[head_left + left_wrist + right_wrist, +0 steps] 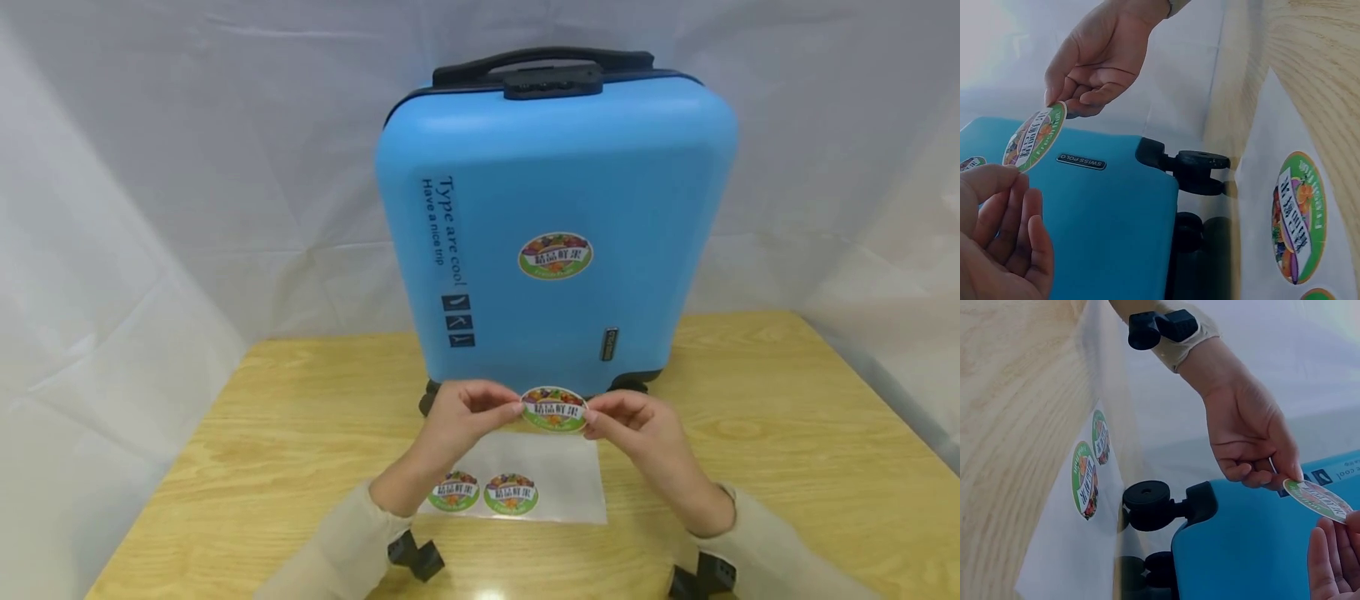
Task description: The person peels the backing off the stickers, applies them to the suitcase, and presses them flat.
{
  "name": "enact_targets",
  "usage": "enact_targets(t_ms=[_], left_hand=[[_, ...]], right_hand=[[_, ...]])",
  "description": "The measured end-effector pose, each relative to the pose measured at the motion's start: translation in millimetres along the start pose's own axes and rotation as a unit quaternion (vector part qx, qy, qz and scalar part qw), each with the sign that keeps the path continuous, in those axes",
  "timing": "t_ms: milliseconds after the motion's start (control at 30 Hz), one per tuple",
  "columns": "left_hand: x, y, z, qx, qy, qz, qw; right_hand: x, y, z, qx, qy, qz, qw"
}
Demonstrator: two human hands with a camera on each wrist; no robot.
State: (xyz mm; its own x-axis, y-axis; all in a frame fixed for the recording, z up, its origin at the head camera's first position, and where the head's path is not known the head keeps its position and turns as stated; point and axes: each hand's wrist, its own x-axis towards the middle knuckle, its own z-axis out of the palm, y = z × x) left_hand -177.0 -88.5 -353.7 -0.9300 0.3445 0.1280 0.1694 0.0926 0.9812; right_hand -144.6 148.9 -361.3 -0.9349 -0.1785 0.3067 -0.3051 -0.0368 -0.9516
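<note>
An oval fruit sticker (554, 409) is stretched between both hands, in front of the lower part of a blue suitcase (495, 200). My left hand (468, 421) pinches its left end between thumb and finger. At the other end, my right hand (641, 429) pinches the edge the same way. A matching oval sticker (556, 256) sits flat on the suitcase's front, near the middle. Below the hands lies a white backing sheet (566, 479) with two more stickers, one of them (511, 494) beside the left wrist. The left wrist view shows the held sticker (1035, 136) tilted between the fingertips.
The suitcase stands upright on its black wheels (1200, 172) at the back of a wooden table (780, 417). Its black handle (543, 57) is on top, with printed lettering (450, 242) down the left side. White cloth (187, 167) hangs behind.
</note>
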Motion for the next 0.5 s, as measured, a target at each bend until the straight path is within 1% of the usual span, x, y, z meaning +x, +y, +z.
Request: enact_targets(t_ms=[100, 267, 400, 500], left_hand=[[0.7, 2.5, 0.4, 0.012, 0.014, 0.016, 0.9997], [3.9, 8.8, 1.9, 0.032, 0.045, 0.048, 0.9973], [5.8, 13.1, 2.7, 0.034, 0.056, 0.053, 0.9964], [7.1, 15.1, 3.4, 0.034, 0.062, 0.054, 0.996]], right_hand=[[3.3, 0.0, 0.0, -0.01, 0.007, 0.003, 1.0], [10.3, -2.0, 0.4, -0.063, 0.038, -0.007, 0.997], [15.9, -3.8, 0.6, -0.095, 0.058, -0.027, 0.993], [19.9, -5.0, 1.0, -0.11, 0.073, -0.031, 0.991]])
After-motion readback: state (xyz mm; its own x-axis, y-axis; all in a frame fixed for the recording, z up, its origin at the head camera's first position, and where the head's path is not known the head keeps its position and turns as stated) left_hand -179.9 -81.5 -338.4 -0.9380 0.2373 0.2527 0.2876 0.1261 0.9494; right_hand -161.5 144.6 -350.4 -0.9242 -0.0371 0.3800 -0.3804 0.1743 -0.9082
